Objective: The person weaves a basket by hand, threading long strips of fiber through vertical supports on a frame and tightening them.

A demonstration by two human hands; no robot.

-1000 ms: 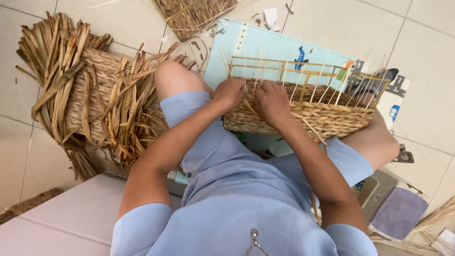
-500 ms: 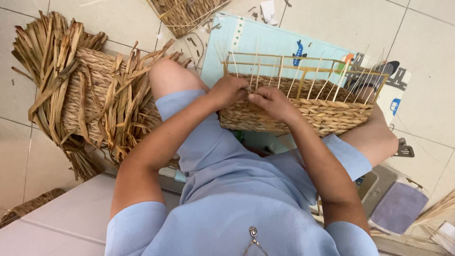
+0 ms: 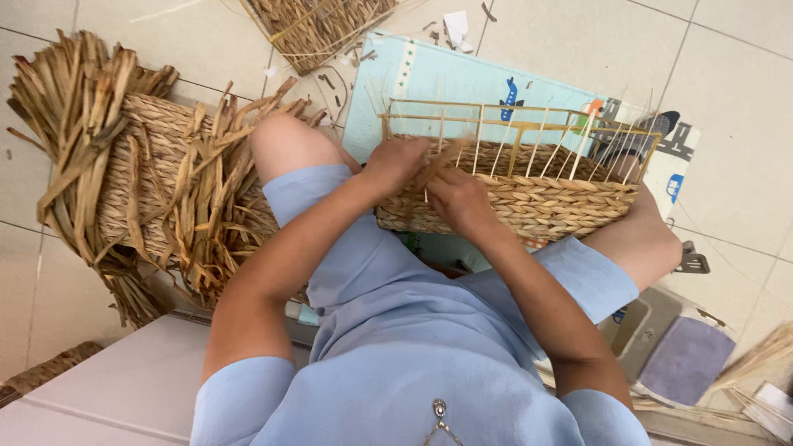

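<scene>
both of our hands sit on the near left corner of the half-woven basket [image 3: 529,198], which rests across our lap with its bare upright stakes and thin frame standing above the woven band. our left hand [image 3: 395,163] is curled around the basket's left end at the rim, fingers closed on the weave and the straw strand [image 3: 450,153] there. our right hand [image 3: 458,198] lies just beside it on the basket's near wall, fingers bent and pinching the same strand where it passes between two stakes; how tight that pinch is we cannot tell, since the fingertips are tucked against the weave. beyond the basket, partly under it, a pale blue play mat [image 3: 438,78] covers the tiled floor. well to the left of the basket a finished woven basket with long loose straw ends [image 3: 140,182] stands by our knee. another woven piece [image 3: 318,25] lies beyond the basket, at the top edge. a purple cushion [image 3: 681,359] lies to the basket's near right.
</scene>
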